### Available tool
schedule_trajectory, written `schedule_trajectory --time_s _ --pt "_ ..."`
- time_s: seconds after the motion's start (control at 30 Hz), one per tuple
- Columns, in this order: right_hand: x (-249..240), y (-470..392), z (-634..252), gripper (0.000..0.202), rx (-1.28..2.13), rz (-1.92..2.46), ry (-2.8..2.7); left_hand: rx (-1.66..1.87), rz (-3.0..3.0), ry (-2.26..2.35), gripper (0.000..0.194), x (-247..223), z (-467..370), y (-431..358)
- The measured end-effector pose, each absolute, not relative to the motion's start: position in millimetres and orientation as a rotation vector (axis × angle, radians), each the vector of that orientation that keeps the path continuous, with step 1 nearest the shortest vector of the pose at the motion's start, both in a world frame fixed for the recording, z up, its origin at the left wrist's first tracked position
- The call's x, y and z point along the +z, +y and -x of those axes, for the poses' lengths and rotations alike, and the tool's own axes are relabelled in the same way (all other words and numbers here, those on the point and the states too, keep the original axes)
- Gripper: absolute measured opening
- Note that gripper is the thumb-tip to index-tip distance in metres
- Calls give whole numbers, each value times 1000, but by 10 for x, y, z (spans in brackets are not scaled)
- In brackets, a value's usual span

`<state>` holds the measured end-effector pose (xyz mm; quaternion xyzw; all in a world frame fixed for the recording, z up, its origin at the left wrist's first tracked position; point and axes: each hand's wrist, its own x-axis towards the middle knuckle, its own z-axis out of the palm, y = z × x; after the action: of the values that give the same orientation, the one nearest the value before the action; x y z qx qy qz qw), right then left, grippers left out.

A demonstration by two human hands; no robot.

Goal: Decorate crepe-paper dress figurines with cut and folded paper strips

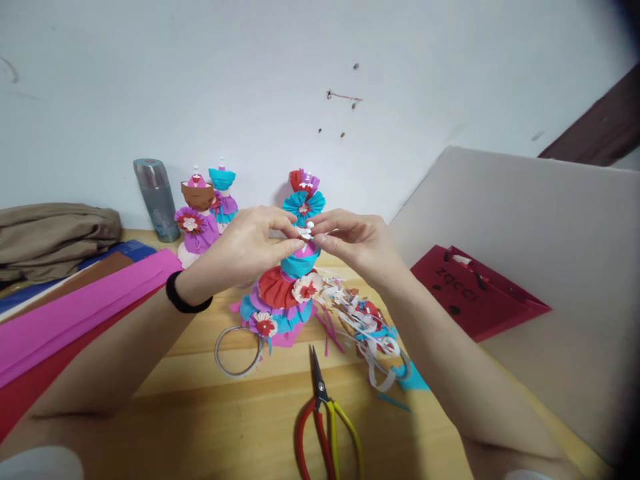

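At the middle of the table stands a small dress form (299, 267) in a layered crepe-paper dress of blue, red, purple and pink, with paper flowers on the skirt. Its white knobbed top (309, 227) shows between my hands. My left hand (263, 233) pinches the shoulder area from the left, thumb below the fingers. From the right, my right hand (350, 237) does the same with thumb and forefinger. A white and brown strip lies at their fingertips, partly hidden. Right behind is another paper-dressed form with a large blue rosette (303, 208).
Scissors (321, 407) with red and yellow handles lie in front. A tape roll (218, 353) sits left of the skirt, paper scraps (375, 327) right. Two dressed forms (196, 223), a flask (156, 200) and crepe-paper sheets (100, 293) are left. A red bag (465, 290) is right.
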<state>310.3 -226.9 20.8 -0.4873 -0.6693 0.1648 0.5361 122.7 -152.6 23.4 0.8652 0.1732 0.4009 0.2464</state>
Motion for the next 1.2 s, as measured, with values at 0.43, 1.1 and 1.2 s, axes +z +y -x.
schedule_trajectory --time_s 0.43,1.1,1.2 --pt "493 -2191 -3137 10 276 1329 -1932 897 -2572 486 10 435 -1274 -1445" --pt "575 -2207 -3137 7 268 1400 -1991 811 -2558 531 15 469 -1233 -1458" --pt "581 -2221 -3144 6 295 1409 -1969 867 -2487 478 17 435 -1211 -1435"
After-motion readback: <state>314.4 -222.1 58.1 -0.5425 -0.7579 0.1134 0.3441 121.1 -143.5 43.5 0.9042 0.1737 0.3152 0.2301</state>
